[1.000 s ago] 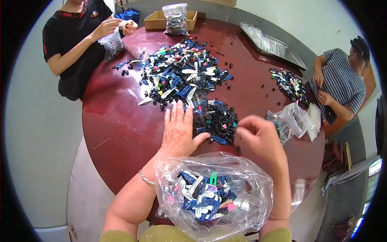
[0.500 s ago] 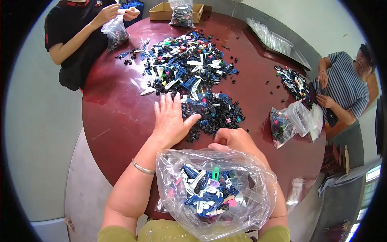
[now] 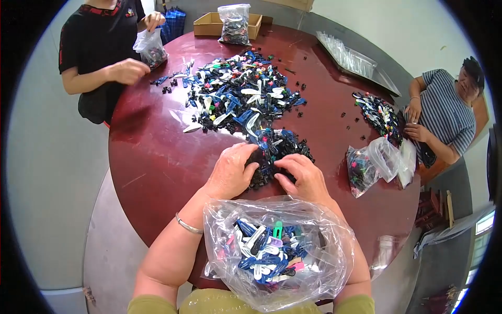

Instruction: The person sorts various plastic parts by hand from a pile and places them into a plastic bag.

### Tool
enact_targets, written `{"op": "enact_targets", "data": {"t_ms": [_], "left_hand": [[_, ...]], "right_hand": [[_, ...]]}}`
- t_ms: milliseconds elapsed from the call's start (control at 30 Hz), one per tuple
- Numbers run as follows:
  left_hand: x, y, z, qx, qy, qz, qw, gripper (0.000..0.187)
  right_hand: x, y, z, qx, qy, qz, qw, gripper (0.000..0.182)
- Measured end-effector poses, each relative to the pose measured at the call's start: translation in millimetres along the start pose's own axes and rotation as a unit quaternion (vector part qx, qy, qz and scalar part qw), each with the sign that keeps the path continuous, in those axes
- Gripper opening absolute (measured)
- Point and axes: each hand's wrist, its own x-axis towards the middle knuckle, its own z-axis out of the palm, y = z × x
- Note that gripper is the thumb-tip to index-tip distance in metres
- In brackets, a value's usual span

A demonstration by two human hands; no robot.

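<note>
My left hand (image 3: 230, 171) curves around the left side of a small heap of black clips (image 3: 269, 152), fingers bent and thumb apart. On the heap's right side is my right hand (image 3: 303, 179), its thumb and fingers spread at the clips. Neither hand visibly grips a clip, though some fingertips are hidden among the pieces. Between my forearms, close to my body, sits an open clear plastic bag (image 3: 324, 251) with blue, white and black hair clips (image 3: 266, 251) inside. A larger pile of mixed clips (image 3: 235, 94) lies just beyond the small heap.
Across the round red table (image 3: 157, 172), one person (image 3: 99, 52) stands at the left by a bag (image 3: 151, 48); another person (image 3: 447, 107) sits at the right near a clip pile (image 3: 379, 115) and a bag (image 3: 363, 170). A cardboard box (image 3: 206, 25) and tray (image 3: 387, 81) stand farther back.
My left hand has drawn back from flat on the table and curled. My right hand has opened at the heap. The left person's hands have parted, one reaching toward the table.
</note>
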Motion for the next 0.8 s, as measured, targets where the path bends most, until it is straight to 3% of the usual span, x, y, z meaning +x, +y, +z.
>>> {"op": "enact_targets", "data": {"t_ms": [100, 200, 400, 600, 800], "left_hand": [[-0.1, 1.3, 3.6, -0.013, 0.012, -0.002, 1.000, 0.035], [0.6, 2.8, 6.9, 0.001, 0.022, 0.008, 1.000, 0.033], [0.1, 5.9, 7.8, -0.009, 0.010, 0.029, 0.999, 0.032], [0.4, 8.5, 9.0, -0.029, -0.007, 0.067, 0.997, 0.031], [-0.7, 9.8, 9.2, -0.008, 0.005, 0.079, 0.997, 0.031]], "right_hand": [[-1.2, 2.0, -0.6, 0.015, -0.028, 0.002, 1.000, 0.023], [2.2, -5.1, 0.3, 0.057, -0.012, 0.080, 0.995, 0.029], [4.5, -4.4, 6.2, -0.086, 0.003, 0.009, 0.996, 0.044], [2.2, -3.6, 7.5, -0.075, -0.008, 0.032, 0.997, 0.037], [3.7, -3.9, -1.3, 0.025, 0.035, 0.071, 0.997, 0.023]]}}
